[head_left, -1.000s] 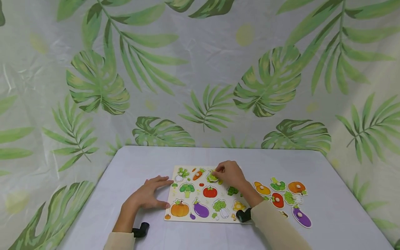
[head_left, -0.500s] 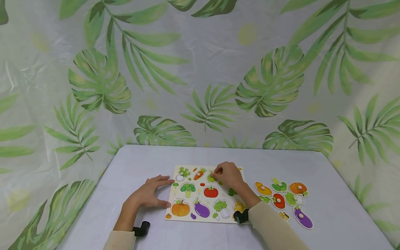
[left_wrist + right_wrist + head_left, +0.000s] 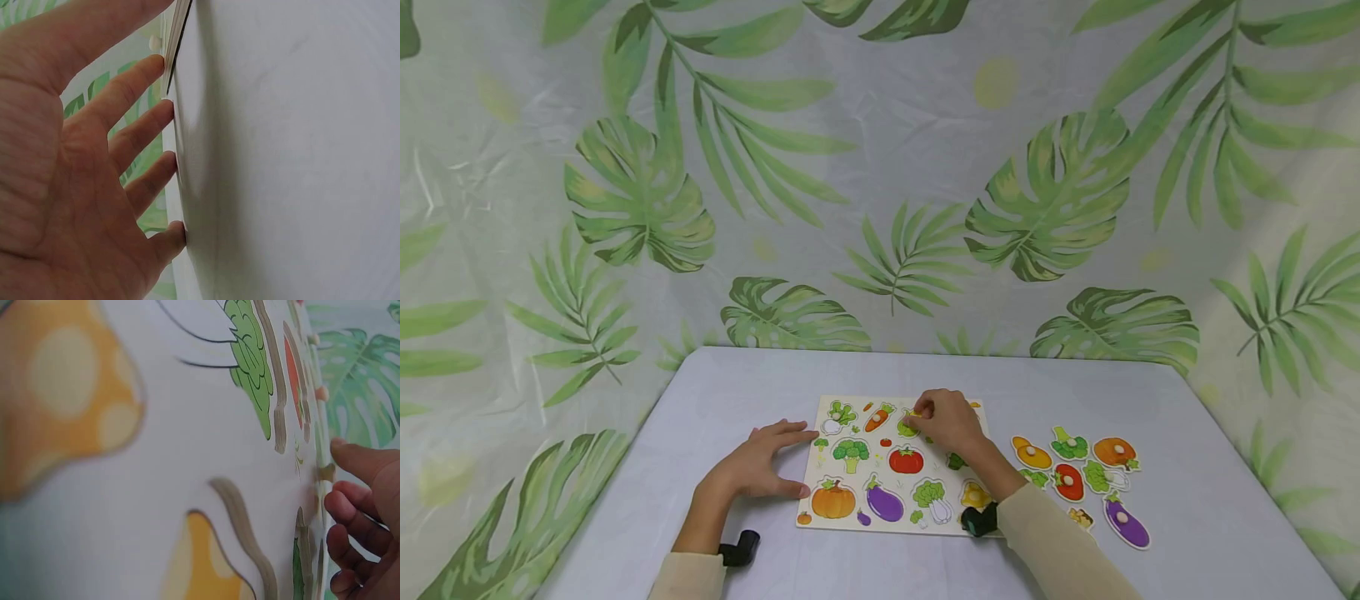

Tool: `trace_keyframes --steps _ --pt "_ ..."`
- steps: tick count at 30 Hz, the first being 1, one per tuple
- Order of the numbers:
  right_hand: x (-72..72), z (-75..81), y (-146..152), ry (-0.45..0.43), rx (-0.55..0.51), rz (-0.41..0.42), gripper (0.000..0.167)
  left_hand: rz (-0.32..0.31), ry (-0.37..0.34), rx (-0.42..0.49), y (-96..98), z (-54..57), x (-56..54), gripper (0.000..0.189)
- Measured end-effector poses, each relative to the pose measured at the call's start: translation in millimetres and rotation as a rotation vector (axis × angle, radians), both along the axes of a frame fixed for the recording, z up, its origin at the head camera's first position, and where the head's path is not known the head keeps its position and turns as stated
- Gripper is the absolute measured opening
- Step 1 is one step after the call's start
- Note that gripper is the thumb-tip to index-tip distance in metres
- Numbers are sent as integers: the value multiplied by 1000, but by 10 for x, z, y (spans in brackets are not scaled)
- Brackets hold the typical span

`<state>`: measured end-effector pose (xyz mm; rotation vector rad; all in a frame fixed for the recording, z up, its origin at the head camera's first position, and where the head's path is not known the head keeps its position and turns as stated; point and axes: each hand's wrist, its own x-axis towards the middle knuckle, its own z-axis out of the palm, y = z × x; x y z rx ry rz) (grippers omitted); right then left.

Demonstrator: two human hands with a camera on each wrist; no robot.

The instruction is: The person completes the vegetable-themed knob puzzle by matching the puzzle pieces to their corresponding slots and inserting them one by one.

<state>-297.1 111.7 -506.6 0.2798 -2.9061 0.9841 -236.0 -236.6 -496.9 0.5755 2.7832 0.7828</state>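
Note:
A wooden vegetable puzzle board [image 3: 880, 527] lies flat on the table. My left hand [image 3: 758, 462] is spread at its left side, thumb and fingertips at the edge; the left wrist view shows the fingers [image 3: 147, 131] extended and the fingertips low on the tabletop. Over the top row, my right hand [image 3: 951, 423] pinches the knob of a green vegetable piece [image 3: 907, 428] sitting at its recess and partly covered by the fingers. From the right wrist, the thumb and curled fingers [image 3: 350, 509] are around a small knob [image 3: 326, 472]. A carrot piece [image 3: 877, 419] and a white-and-green radish-like piece [image 3: 835, 421] sit to its left.
Right of the board lie several loose knobbed pieces, among them an eggplant [image 3: 1126, 522], a tomato [image 3: 1068, 482], a pumpkin [image 3: 1115, 452] and a broccoli [image 3: 1069, 445]. The right forearm passes over the board's right side. A leaf-patterned curtain [image 3: 917, 167] hangs behind the table [image 3: 760, 375].
The green vegetable piece has shifted slightly under my right hand and settled at its recess. My left hand stays at the board's edge. The head view has shifted a little.

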Motion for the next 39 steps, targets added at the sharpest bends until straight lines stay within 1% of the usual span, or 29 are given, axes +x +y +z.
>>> trace_keyframes --steps 6,12,17,20,24,33,35,39 --pt "10 96 177 39 -33 17 20 -17 9 -14 -11 9 11 85" --pt "-10 235 438 71 -11 13 19 -22 11 -14 -16 31 0 86" --pt "-2 294 579 82 -1 27 20 -19 11 -21 -33 41 4 88" --pt "17 303 659 78 -1 13 20 -8 5 -17 -25 33 -4 87" --pt "54 274 775 54 12 -11 21 -13 9 -16 -10 27 -15 87" --pt "199 228 1046 69 54 -20 14 -20 2 -9 2 26 -12 88" --pt "222 225 1117 71 66 -10 12 -20 2 -12 4 22 -14 88" --pt "260 223 1273 69 91 35 10 -15 6 -19 8 14 -17 88"
